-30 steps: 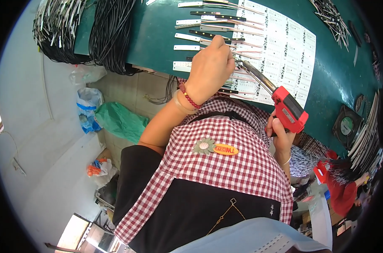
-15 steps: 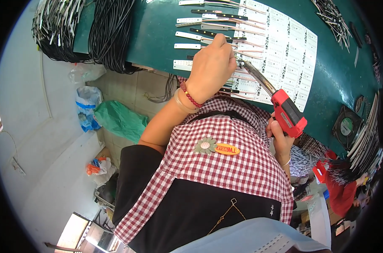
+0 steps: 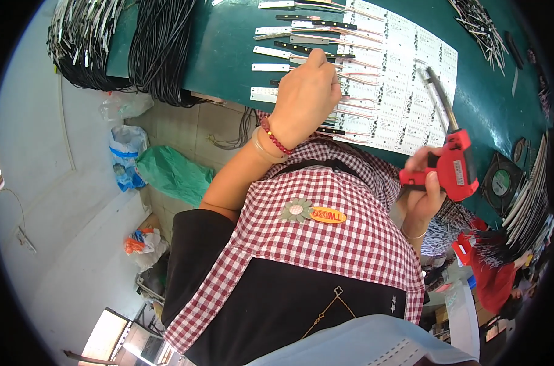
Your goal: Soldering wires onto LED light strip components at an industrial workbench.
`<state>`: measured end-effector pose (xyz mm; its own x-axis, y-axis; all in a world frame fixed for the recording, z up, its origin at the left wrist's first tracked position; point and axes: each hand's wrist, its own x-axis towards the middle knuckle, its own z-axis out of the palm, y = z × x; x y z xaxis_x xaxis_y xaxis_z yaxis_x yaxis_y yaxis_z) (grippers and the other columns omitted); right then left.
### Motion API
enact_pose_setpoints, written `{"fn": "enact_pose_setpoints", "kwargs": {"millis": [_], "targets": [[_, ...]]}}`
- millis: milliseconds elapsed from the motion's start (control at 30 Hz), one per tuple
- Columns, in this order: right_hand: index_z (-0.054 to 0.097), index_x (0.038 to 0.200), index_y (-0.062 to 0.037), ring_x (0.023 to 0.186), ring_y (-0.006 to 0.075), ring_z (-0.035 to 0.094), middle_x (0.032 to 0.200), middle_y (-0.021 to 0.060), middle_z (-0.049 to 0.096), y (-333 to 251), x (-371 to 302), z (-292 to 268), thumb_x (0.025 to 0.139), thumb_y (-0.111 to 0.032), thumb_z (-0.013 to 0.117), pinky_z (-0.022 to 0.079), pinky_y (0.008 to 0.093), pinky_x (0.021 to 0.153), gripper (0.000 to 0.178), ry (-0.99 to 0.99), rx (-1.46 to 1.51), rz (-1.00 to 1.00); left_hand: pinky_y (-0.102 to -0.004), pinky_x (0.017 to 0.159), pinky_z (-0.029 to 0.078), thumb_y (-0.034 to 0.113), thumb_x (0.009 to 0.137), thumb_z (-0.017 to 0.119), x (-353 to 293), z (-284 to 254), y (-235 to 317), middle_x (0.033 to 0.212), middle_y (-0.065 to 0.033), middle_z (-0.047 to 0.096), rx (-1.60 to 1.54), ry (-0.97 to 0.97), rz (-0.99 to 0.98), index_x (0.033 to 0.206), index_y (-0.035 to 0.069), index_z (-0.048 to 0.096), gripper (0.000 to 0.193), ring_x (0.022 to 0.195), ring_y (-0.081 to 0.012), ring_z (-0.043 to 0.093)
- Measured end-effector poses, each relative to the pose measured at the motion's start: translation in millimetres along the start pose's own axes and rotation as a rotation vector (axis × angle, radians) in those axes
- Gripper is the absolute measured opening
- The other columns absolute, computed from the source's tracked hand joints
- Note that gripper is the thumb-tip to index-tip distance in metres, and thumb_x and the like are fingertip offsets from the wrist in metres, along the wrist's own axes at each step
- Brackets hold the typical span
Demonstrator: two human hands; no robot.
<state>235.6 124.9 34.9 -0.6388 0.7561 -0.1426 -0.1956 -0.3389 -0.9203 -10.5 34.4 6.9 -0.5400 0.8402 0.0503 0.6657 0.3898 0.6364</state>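
Note:
My right hand (image 3: 428, 194) is wrapped round the handle of a red-and-black soldering gun (image 3: 460, 165). The gun's long metal barrel points up and away over a white panel of circuit boards (image 3: 405, 79), its tip apart from my left hand. At the panel's left edge, my left hand (image 3: 307, 91) is closed with the fingers bent down. What its fingertips hold is hidden beneath the hand. Around it lie several narrow LED strips, some white (image 3: 271, 67) and some black (image 3: 313, 22), with thin pinkish wires (image 3: 365, 61) running onto the panel.
Thick bundles of black cables (image 3: 158, 49) hang over the green table's (image 3: 228, 43) left edge. More wires (image 3: 481, 27) lie at the far right. A black fan (image 3: 502, 183) and grey cables (image 3: 530, 195) sit at the right edge. A green plastic bag (image 3: 173, 174) lies below left.
My right hand has drawn the soldering gun away to the right and turned it more upright, its tip leaving the spot beside my left fingers. My left hand stays in place.

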Motion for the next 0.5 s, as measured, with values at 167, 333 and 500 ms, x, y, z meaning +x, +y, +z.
{"fn": "enact_pose_setpoints", "kwargs": {"millis": [167,333,500], "targets": [[0.04,0.118,0.0004,0.132,0.046,0.026,0.142,0.0313,0.023,8,10,-1,0.086,-0.007,0.049,0.029,0.055,0.106,0.034,0.064,0.111,0.017,-0.0381,0.057,0.047,0.005,0.072,0.063,0,1,-2,0.082,-0.0095,0.052,0.007,-0.006,-0.003,0.07,0.002,0.057,0.007,0.064,-0.0306,0.057],[0.04,0.119,-0.0013,0.135,0.0451,0.02,0.144,0.0309,0.019,14,2,3,0.086,-0.009,0.048,0.021,0.0558,0.109,0.034,0.058,0.099,-0.011,-0.0381,0.057,0.047,0.004,0.073,0.062,0,-3,1,0.083,-0.0091,0.052,0.019,-0.015,-0.005,0.071,0.002,0.057,0.006,0.064,-0.0306,0.057],[0.041,0.117,-0.001,0.133,0.0476,0.021,0.143,0.0318,0.019,11,0,2,0.087,-0.01,0.048,0.023,0.0574,0.108,0.033,0.087,0.112,-0.019,-0.0373,0.056,0.046,0.006,0.074,0.063,-1,-8,3,0.083,-0.008,0.052,0.014,0.018,0.05,0.072,0.003,0.057,0.007,0.063,-0.0288,0.056]]}}
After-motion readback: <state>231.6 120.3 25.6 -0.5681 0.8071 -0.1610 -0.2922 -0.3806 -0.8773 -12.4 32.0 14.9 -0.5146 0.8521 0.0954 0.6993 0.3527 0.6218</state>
